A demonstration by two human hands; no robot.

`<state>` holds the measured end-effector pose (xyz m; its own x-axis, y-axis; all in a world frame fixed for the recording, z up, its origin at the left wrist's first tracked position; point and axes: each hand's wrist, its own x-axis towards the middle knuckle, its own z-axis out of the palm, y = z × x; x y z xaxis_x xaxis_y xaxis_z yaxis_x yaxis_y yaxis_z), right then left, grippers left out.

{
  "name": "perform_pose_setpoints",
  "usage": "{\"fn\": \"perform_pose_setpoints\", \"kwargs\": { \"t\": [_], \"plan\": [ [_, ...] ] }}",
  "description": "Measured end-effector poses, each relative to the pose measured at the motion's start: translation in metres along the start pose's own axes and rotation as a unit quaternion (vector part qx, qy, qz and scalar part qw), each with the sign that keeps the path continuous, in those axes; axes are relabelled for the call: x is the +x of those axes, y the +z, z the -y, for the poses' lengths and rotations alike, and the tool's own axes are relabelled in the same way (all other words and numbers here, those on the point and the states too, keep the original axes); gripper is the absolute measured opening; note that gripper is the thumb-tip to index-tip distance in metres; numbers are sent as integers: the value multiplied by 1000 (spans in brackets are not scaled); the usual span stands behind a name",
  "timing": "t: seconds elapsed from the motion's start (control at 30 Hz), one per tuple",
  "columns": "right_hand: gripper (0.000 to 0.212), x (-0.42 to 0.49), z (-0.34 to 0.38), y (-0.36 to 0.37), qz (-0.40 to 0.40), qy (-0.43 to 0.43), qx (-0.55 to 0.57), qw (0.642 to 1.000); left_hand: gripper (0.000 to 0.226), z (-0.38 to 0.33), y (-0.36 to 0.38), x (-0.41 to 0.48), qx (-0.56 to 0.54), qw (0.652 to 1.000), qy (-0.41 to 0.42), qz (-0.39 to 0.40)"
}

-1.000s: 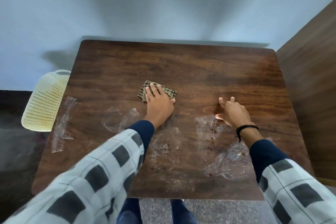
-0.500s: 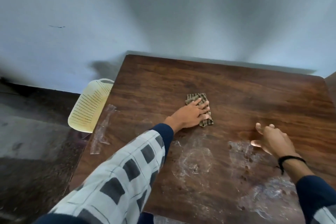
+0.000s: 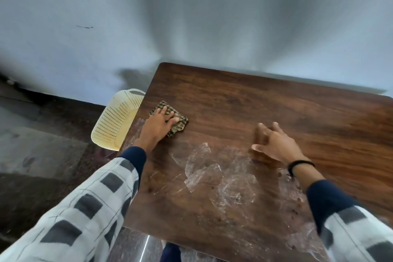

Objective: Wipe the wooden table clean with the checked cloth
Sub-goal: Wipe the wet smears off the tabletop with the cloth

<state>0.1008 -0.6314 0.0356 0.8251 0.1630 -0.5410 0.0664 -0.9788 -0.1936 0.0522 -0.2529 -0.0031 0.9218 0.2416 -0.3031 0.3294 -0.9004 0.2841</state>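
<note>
The folded checked cloth [image 3: 178, 123] lies on the dark wooden table [image 3: 265, 108], close to its left edge. My left hand [image 3: 157, 126] presses flat on the cloth, fingers spread, covering much of it. My right hand [image 3: 274, 144] rests on the tabletop in the middle, fingers apart and holding nothing, a black band on the wrist. Crumpled clear plastic film [image 3: 202, 168] and small dark crumbs [image 3: 236, 197] cover the near part of the table between my arms.
A cream perforated plastic basket [image 3: 116, 121] stands on the floor against the table's left edge. A pale wall runs right behind the table's far edge. More clear film lies by the near right corner [image 3: 297, 238].
My left hand slid the cloth from the table's middle leftwards to near the left edge. The view swung left. My right hand stayed planted on the tabletop.
</note>
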Motion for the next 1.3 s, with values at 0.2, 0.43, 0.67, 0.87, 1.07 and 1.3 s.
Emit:
{"fn": "perform_pose_setpoints", "kwargs": {
  "t": [0.2,0.43,0.67,0.87,1.07,1.3],
  "plan": [
    [97,40,94,17,38,-85,-36,995,57,-6,15,-9,-85,986,-75,-125],
    [99,42,114,40,57,-71,-55,994,77,-14,16,4,-72,992,-93,-44],
    [99,41,117,39,50,-66,-36,996,79,-9,12,13,-58,995,-74,26],
    [98,40,115,40,36,-64,-39,997,77,26,-5,8,13,997,10,80],
    [97,44,117,39,35,-66,-44,996,75,62,-13,5,32,995,-85,46],
    [99,45,120,39,38,-66,-61,995,65,55,-1,7,-10,995,-60,75]
  ]
}}
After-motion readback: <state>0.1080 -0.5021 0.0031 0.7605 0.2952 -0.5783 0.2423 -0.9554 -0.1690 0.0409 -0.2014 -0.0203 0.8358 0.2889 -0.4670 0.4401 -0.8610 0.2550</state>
